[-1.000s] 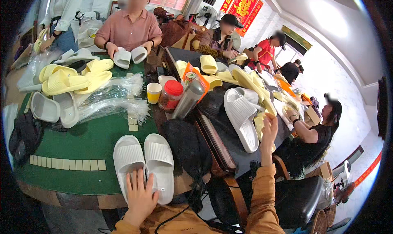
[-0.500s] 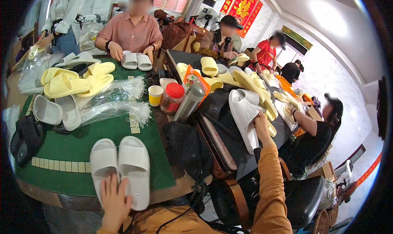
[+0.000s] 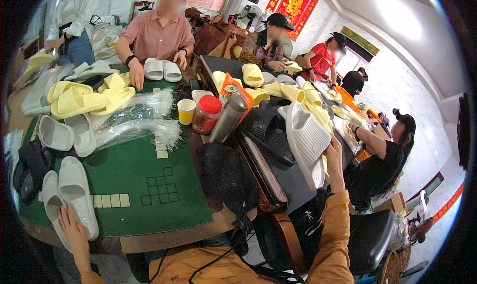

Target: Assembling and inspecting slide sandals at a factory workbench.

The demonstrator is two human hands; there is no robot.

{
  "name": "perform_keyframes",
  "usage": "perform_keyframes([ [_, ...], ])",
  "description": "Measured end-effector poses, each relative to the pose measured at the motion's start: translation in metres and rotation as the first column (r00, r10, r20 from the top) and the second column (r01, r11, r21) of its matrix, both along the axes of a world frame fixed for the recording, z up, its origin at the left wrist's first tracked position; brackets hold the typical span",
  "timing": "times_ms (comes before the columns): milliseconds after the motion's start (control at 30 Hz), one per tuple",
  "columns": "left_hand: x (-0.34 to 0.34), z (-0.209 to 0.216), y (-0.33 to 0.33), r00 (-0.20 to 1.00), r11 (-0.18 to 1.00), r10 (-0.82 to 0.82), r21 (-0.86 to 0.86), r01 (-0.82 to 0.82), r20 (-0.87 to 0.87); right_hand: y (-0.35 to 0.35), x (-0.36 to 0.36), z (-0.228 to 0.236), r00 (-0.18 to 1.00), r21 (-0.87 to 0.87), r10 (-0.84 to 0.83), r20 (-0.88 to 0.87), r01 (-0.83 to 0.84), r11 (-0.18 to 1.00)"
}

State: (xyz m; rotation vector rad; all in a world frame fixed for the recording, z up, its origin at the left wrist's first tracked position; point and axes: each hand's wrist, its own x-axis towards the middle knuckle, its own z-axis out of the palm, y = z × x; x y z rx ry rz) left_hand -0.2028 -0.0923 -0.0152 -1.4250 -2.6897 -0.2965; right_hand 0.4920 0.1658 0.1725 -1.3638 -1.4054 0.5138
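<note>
At the near left of the green mat lies a pair of white slippers (image 3: 78,197) with ribbed straps, side by side, toes pointing away. My left hand (image 3: 74,232) rests on the left one, its fingers stretched flat over the footbed. To the right, my right hand (image 3: 335,152) grips white slippers (image 3: 309,140) by the side, tilted above the dark table. How many slippers it holds I cannot tell, as they overlap; my thumb is partly hidden. Just left of them sit black slippers (image 3: 266,135).
The green mat (image 3: 159,219) carries yellow slippers (image 3: 79,103), grey slippers (image 3: 82,135), plastic bags (image 3: 136,127) and pale tiles (image 3: 112,200). A paper cup (image 3: 186,111), red-lidded jar (image 3: 207,114) and steel flask (image 3: 227,117) stand at its right. Several people work around the tables.
My left hand has slid the white slippers leftward across the mat, uncovering a drawn grid. My right hand has lifted white slippers from the dark table toward the right, revealing black ones.
</note>
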Motion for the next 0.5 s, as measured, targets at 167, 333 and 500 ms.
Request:
perform_keyframes([
  [167,-0.007,-0.009,0.004,1.000,1.000,0.024,0.001,-0.024,-0.012,-0.032,-0.015,-0.013,0.915,0.026,0.023,0.403,-0.036,0.999],
  [333,-0.006,-0.013,-0.005,0.998,0.995,0.062,0.082,-0.061,-0.008,-0.034,-0.047,-0.016,0.810,0.046,0.039,0.586,-0.081,0.996],
  [500,0.003,-0.014,-0.007,0.996,0.979,0.017,0.202,0.001,-0.085,-0.021,-0.032,-0.024,0.793,0.135,-0.076,0.605,-0.007,0.991],
])
